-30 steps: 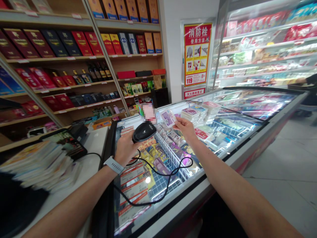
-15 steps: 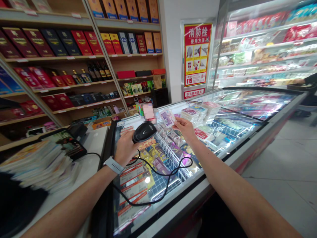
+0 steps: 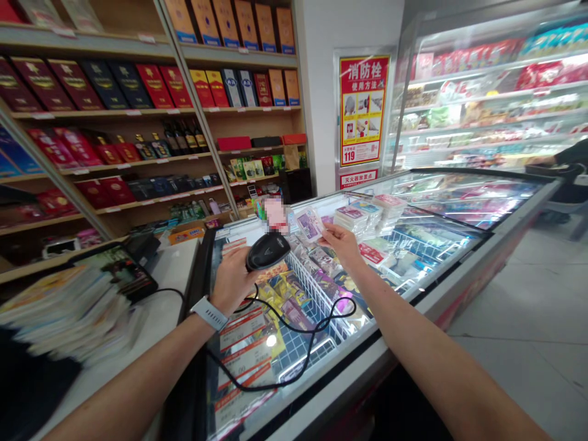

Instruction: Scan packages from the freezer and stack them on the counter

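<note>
My left hand is shut around a black handheld barcode scanner, whose nose points toward the packet. A white band watch sits on that wrist. My right hand pinches a small flat purple-and-white packet between fingers and thumb, a short gap from the scanner. The scanner's black cable loops down over the glass of a chest freezer. Just above the scanner is a pixelated, unreadable patch.
Stacked packets and a wire divider fill the freezer under its glass. To the left are a white counter, a stack of booklets and a dark tablet. Behind stand liquor-box shelves and a lit display fridge. Another person's hand is at far right.
The whole view has shifted slightly downward in the frame as my head tilted. Both hands keep their hold, with the scanner and packet in nearly the same places.
</note>
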